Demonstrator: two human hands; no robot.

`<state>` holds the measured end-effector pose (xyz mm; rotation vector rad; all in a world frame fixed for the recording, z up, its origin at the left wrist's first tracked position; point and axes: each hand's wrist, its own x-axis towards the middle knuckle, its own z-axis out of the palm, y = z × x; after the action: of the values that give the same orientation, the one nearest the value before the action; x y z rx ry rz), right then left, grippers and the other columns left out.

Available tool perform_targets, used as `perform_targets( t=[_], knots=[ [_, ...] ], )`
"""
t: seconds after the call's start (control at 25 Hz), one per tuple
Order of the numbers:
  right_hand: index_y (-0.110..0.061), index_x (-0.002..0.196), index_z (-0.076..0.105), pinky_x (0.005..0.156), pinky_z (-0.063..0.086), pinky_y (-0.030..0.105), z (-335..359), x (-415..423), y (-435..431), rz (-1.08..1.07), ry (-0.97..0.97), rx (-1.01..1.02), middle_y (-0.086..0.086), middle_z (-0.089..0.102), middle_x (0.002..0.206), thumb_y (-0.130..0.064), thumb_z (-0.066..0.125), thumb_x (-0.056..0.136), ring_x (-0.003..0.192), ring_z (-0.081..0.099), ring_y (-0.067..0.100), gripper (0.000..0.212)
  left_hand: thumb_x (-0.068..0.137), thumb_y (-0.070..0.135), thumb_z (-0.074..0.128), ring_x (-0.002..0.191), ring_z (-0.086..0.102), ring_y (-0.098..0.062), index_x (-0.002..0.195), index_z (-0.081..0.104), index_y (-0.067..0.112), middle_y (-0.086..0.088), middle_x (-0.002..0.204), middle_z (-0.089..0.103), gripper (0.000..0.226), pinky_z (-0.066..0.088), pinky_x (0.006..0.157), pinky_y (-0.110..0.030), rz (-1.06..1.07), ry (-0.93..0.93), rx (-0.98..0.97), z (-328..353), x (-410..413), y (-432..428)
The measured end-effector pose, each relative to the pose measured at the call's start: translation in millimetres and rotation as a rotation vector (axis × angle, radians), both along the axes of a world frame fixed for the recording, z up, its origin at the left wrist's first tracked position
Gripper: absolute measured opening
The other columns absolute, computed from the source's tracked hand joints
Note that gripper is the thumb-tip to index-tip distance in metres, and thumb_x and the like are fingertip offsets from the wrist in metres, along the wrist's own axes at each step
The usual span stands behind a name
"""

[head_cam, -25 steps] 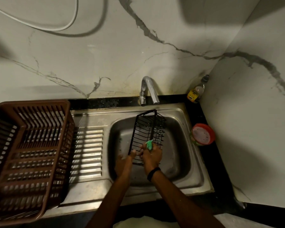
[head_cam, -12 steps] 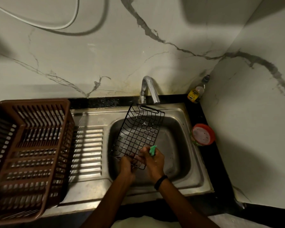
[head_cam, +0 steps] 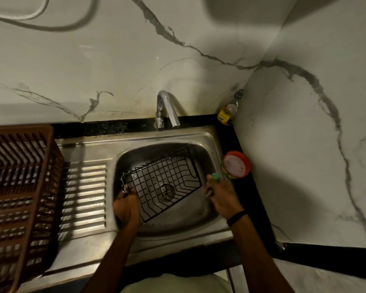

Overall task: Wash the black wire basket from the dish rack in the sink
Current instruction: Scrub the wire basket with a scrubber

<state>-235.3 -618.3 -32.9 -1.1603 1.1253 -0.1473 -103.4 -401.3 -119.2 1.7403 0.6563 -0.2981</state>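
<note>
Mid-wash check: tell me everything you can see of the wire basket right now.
The basket is thin black wire, seemingly metal: a rectangular grid with shallow raised sides. It lies diagonally in the sink basin, above the drain. The left hand grips its near-left edge; the right hand, holding a green scrubber, is clear of it.

A chrome tap rises from a black stone counter that runs left and right of it. Behind the tap stands a pale marble-look back wall with dark grey veins. Right of the tap it meets a side wall of the same finish in a corner. In that corner, on the counter, is a small yellow-labelled bottle, and nearer the camera a tub with a red rim. High to the left of the tap a white cable loops across the back wall and casts a soft shadow. The light is dim and warm, with a broad shadow high to the tap's right.
</note>
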Motion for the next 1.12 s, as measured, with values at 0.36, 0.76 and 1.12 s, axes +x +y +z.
perform_targets(
  t=[0.36,0.76,1.12],
  knots=[
    [-0.005,0.113,0.069,0.094,0.051,0.043,20,30,-110,0.358,0.572,-0.821,0.019,0.067,0.115,-0.033,0.079,0.077,0.107,0.063,0.038,0.047,0.089,0.023,0.053,0.059,0.068,-0.003,0.091,0.063,0.019,0.005,0.069,0.072,0.011,0.053,0.050,-0.017,-0.074,-0.023,-0.314,2,18,0],
    [-0.006,0.100,0.075,0.093,0.050,0.037,-26,39,-133,0.700,0.593,-0.925,0.014,0.071,0.106,-0.012,0.073,0.078,0.102,0.065,0.034,0.023,0.084,-0.009,0.035,0.053,0.053,-0.015,0.079,0.054,0.015,-0.001,0.072,0.054,0.031,0.040,0.052,-0.025,-0.098,0.182,-0.492,23,25,3],
    [0.001,0.093,0.075,0.097,0.049,0.041,-41,36,-146,0.737,0.551,-0.949,0.020,0.071,0.104,-0.005,0.076,0.075,0.103,0.064,0.039,0.019,0.074,-0.012,0.038,0.045,0.053,-0.010,0.078,0.052,0.015,-0.002,0.073,0.049,0.031,0.041,0.045,-0.021,-0.078,0.198,-0.530,41,29,-1]
  ],
)
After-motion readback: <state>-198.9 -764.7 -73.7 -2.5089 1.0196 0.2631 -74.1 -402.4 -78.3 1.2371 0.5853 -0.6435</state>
